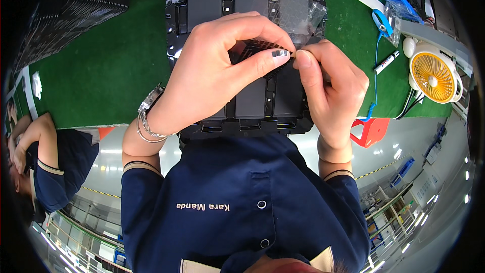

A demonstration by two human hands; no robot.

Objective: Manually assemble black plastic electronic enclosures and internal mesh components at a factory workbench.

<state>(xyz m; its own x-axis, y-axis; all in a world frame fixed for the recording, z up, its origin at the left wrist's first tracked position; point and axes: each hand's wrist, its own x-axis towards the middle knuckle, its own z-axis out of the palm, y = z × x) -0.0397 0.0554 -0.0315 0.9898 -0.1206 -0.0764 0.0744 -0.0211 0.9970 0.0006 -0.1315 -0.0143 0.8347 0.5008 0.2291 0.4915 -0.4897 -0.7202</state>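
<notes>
Both hands, left (212, 71) and right (333, 91), pinched shut on a small black perforated mesh piece (257, 50) under thin, flimsy clear plastic film (298, 12), above a black moulded plastic tray (247, 101) on the green table (111, 71); seemingly light, best gripped by edges.

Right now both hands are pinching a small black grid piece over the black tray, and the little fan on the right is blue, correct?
Not quite: the head view shows the fan is yellow with a white frame, not blue. The left hand and right hand do pinch the small black grid piece over the black tray.
</notes>
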